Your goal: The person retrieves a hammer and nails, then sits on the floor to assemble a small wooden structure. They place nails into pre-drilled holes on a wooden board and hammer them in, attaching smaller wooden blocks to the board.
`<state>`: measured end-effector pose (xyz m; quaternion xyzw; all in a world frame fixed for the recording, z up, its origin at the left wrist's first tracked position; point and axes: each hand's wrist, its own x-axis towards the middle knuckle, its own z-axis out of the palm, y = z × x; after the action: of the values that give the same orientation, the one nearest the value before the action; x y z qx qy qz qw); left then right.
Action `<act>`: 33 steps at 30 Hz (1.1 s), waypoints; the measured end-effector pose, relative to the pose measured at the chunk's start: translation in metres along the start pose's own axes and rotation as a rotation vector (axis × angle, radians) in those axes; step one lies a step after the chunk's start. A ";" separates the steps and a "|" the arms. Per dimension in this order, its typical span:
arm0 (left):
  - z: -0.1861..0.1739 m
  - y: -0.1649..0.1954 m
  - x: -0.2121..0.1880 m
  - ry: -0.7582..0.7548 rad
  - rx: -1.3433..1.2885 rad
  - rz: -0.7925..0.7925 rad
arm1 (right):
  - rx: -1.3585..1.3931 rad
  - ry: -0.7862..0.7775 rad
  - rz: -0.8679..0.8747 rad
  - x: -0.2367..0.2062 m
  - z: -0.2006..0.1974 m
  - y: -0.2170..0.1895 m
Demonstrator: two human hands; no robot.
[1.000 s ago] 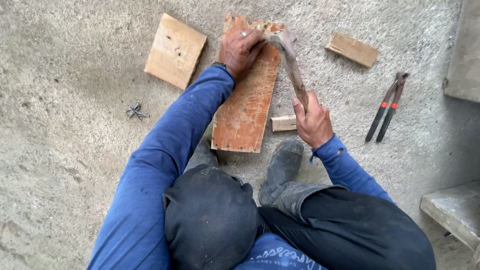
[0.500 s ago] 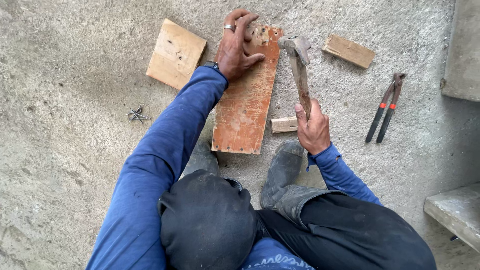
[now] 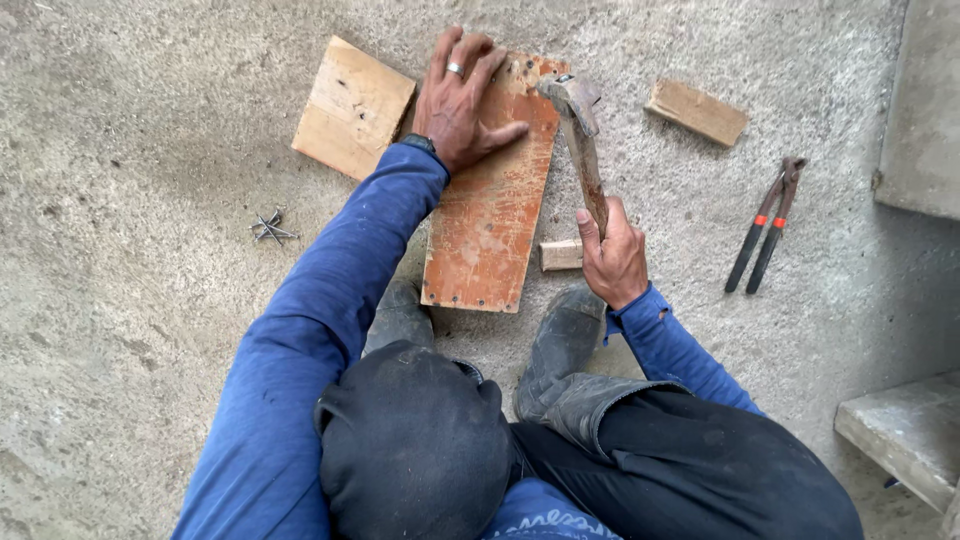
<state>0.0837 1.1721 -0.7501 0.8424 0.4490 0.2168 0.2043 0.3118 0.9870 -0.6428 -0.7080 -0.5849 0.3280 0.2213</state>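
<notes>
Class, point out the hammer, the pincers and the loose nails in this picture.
hammer [image 3: 583,150], head view, on its handle.
pincers [image 3: 765,228], head view, on the black handles.
nails [image 3: 270,229], head view, middle of the little pile.

Count on the concrete floor [image 3: 150,330]: one reddish board [image 3: 490,220], one pale square board [image 3: 352,108], two small wood blocks [image 3: 697,111] [image 3: 561,255], one hammer [image 3: 580,140], one pair of pincers [image 3: 765,225], one small cluster of nails [image 3: 270,229], individual count unclear.
</notes>
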 end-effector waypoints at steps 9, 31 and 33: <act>0.012 -0.008 -0.005 -0.001 -0.002 -0.027 | -0.009 -0.038 0.003 0.005 0.005 0.006; 0.002 -0.005 -0.005 -0.052 -0.043 -0.026 | 0.140 0.164 -0.294 0.003 -0.003 0.025; 0.004 -0.004 -0.005 -0.089 -0.045 -0.058 | 0.070 0.092 -0.223 0.006 -0.001 0.025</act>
<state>0.0805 1.1695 -0.7562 0.8329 0.4589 0.1831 0.2494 0.3300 0.9870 -0.6613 -0.6449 -0.6372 0.2888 0.3077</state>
